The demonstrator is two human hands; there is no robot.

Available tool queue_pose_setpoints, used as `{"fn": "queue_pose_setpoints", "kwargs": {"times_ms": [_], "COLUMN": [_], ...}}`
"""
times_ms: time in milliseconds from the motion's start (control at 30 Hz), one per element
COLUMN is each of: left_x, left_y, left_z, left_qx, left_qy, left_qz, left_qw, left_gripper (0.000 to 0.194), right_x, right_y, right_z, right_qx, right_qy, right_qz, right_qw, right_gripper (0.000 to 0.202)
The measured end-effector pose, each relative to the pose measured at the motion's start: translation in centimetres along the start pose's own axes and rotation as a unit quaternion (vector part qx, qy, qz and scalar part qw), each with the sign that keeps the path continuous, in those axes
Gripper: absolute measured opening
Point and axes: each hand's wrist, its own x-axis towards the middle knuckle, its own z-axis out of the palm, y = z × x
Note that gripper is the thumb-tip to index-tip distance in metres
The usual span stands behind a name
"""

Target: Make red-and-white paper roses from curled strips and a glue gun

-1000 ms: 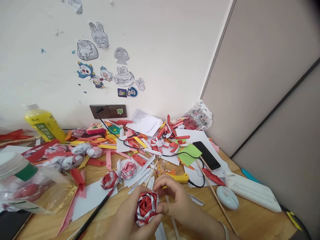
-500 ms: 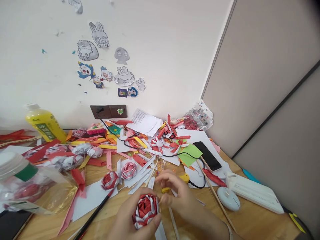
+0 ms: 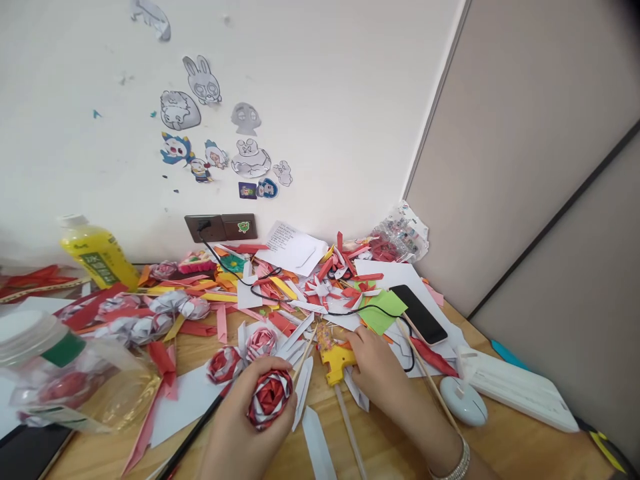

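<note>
Your right hand (image 3: 376,367) has moved from the paper rose (image 3: 271,398) to the yellow glue gun (image 3: 336,363).
Your left hand (image 3: 234,415) holds the rose over the counter (image 3: 530,453) — your right grip is on the gun, how tightly I cannot tell.

Red-and-white paper rose (image 3: 271,398) in left grip (image 3: 240,421)

Light-brown wooden table (image 3: 525,448), crowded surface. On left side, clear plastic jar with white lid and green label (image 3: 63,350); beside it, in near corner, flat black glossy device (image 3: 35,450). Farther back, yellow bottle with white cap (image 3: 97,253). Across middle and back, loose heap of red, white, pink and yellow folded paper strips (image 3: 283,288). Nearer, flat white paper sheet (image 3: 180,407) and long white folded paper strip (image 3: 317,445). On right side, rounded white computer mouse (image 3: 464,401), just beside long white plastic bar (image 3: 523,392).
</note>
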Motion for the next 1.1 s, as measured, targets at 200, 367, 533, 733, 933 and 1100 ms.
{"fn": "queue_pose_setpoints", "kwargs": {"times_ms": [200, 367, 533, 733, 933, 1100], "left_x": [-0.1, -0.1, 0.1, 0.1, -0.4, -0.6], "left_y": [0.6, 1.8, 2.7, 1.7, 0.3, 0.1], "left_z": [-0.7, -0.2, -0.6, -0.9, -0.7, -0.9], "left_qx": [-0.07, -0.116, -0.112, -0.098, -0.08, -0.024], "left_qy": [-0.007, 0.102, 0.177, 0.214, 0.172, 0.143], "left_qz": [-0.067, -0.124, -0.139, -0.111, -0.024, 0.051], "left_qw": [0.995, 0.98, 0.968, 0.965, 0.982, 0.988], "left_gripper": [0.02, 0.021, 0.023, 0.029, 0.032, 0.029], "right_x": [-0.2, -1.3, -2.3, -2.3, -2.7, -2.7], "right_y": [-0.1, -0.4, -1.3, -2.2, -3.0, -2.7], "right_z": [-1.6, -2.6, -1.7, -0.7, -1.4, -0.8], "right_qx": [0.056, 0.209, 0.349, 0.395, 0.363, 0.339], "right_qy": [0.102, 0.217, 0.253, 0.248, 0.222, 0.244], "right_qz": [0.035, -0.041, -0.166, -0.278, -0.303, -0.286], "right_qw": [0.993, 0.953, 0.887, 0.839, 0.853, 0.862], "right_gripper": [0.023, 0.015, 0.014, 0.01, 0.014, 0.014]}}
